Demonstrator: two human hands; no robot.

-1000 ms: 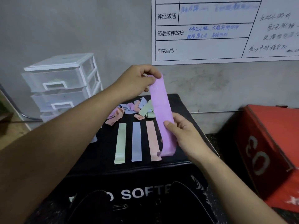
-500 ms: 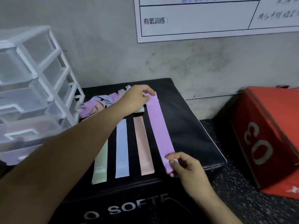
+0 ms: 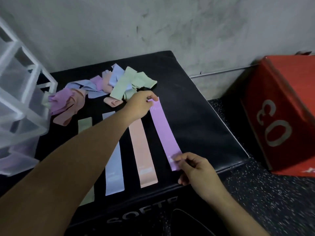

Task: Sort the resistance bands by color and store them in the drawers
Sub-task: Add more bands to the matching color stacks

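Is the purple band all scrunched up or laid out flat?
Flat. The purple band lies straight on the black box, left hand pinching its far end, right hand its near end.

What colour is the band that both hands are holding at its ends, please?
Light purple; the band shows best in the head view.

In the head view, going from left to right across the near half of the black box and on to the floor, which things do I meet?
Drawer unit → green band → blue band → peach band → purple band → red box.
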